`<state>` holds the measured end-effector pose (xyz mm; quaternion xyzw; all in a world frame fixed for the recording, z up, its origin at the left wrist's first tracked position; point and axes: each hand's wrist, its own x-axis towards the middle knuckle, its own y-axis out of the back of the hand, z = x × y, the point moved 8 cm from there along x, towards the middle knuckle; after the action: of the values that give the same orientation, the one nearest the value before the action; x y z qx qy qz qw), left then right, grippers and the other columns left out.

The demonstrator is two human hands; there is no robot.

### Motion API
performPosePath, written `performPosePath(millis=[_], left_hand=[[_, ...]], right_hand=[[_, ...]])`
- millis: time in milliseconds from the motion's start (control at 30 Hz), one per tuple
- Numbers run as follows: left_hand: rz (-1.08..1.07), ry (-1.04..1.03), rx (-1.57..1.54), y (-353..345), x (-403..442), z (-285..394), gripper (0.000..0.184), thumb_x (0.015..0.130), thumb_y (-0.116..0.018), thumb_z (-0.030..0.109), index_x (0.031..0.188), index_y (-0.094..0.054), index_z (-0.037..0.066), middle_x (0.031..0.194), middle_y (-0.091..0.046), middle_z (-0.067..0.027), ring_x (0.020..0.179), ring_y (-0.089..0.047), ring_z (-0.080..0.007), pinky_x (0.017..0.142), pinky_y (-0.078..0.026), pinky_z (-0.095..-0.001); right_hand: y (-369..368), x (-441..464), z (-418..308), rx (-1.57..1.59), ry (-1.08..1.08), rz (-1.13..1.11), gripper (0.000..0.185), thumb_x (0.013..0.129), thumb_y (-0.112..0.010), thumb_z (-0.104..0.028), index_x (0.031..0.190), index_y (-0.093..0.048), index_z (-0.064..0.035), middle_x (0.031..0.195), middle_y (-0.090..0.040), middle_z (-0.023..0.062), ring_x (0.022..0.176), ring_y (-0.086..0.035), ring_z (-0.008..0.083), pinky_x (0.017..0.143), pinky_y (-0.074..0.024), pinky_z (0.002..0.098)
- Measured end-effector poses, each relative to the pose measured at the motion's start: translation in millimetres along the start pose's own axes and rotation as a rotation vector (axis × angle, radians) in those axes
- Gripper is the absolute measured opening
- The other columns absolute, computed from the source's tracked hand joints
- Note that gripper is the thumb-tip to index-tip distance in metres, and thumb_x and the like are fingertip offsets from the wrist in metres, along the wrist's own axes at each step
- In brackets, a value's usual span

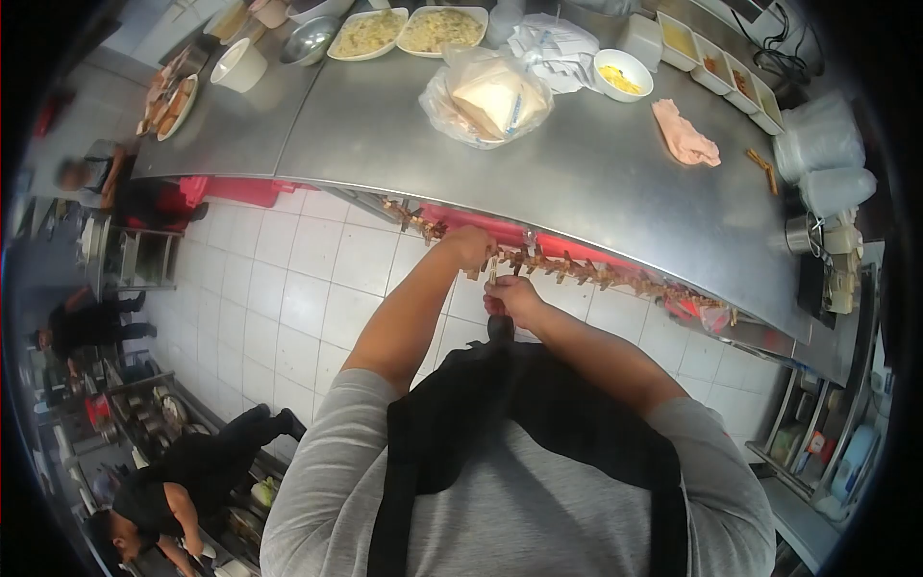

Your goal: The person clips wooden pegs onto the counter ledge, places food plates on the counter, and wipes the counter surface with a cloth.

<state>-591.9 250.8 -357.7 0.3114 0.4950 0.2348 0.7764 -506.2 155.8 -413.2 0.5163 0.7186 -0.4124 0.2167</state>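
Wooden clothespins [577, 270] hang in a long row just below the front edge of the steel counter. My left hand [469, 247] reaches up to this row, its fingers closed; whatever they hold is hidden. Just below and to the right, my right hand [517, 300] pinches a pale wooden clothespin [493, 268] that points upward. Both hands are close together in front of my black apron [433, 423], below the level of the counter top.
The steel counter [365, 125] carries a plastic bag with a pale block [495, 101], a pink cloth [685, 133], a white bowl of yellow food [620, 77] and trays of food [442, 31]. Red bins show under it. Co-workers stand at the left, one [173, 490] nearby.
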Motion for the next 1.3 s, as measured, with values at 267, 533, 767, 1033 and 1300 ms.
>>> performPosePath(millis=[267,533,767,1033,1300], left_hand=[[0.127,-0.028,-0.207,9,-9,-2,0.024,0.075,-0.058,0.017,0.098,-0.063,0.015,0.092,-0.064,-0.0128,0.087,-0.062,-0.0262,0.075,-0.049,-0.0372],[0.132,-0.066,-0.059,21,-21,18,0.025,0.076,-0.057,0.023,0.099,-0.063,0.016,0.092,-0.064,-0.0136,0.087,-0.061,-0.0304,0.076,-0.048,-0.0415],[0.286,0.067,0.067,14,-1,22,0.025,0.078,-0.058,0.021,0.103,-0.061,0.021,0.098,-0.064,-0.0078,0.096,-0.059,-0.028,0.081,-0.045,-0.0433],[0.457,0.179,0.298,5,42,8,0.027,0.081,-0.047,0.012,0.104,-0.062,0.01,0.106,-0.06,-0.0147,0.099,-0.058,-0.03,0.081,-0.047,-0.0402],[0.487,0.05,0.253,-7,36,3,0.031,0.079,-0.047,0.009,0.108,-0.058,0.003,0.111,-0.057,-0.0196,0.099,-0.057,-0.033,0.083,-0.046,-0.0418]], right_hand=[[-5,0,-5,-0.013,0.085,0.007,0.018,0.082,-0.063,-0.01,0.093,-0.054,0.0011,0.076,-0.06,0.0099,0.06,-0.059,0.0187,0.056,-0.0524,0.0311],[6,26,-7,-0.339,0.085,0.099,0.019,0.08,-0.061,-0.007,0.097,-0.055,0.0,0.081,-0.061,0.0118,0.063,-0.062,0.0187,0.057,-0.0542,0.0293],[13,-104,-98,-0.824,0.218,-0.31,0.024,0.081,-0.062,-0.021,0.092,-0.062,0.0001,0.075,-0.064,0.0086,0.066,-0.064,0.0154,0.059,-0.0522,0.0295],[283,-192,-356,-1.091,1.13,0.874,0.019,0.079,-0.061,-0.013,0.096,-0.064,-0.0057,0.093,-0.063,0.0183,0.081,-0.062,0.0281,0.07,-0.0495,0.0344],[439,-147,-438,-1.836,0.413,1.191,0.047,0.082,-0.045,-0.007,0.128,-0.043,-0.0175,0.126,-0.049,0.0088,0.115,-0.045,0.0345,0.094,-0.0396,0.0412]])
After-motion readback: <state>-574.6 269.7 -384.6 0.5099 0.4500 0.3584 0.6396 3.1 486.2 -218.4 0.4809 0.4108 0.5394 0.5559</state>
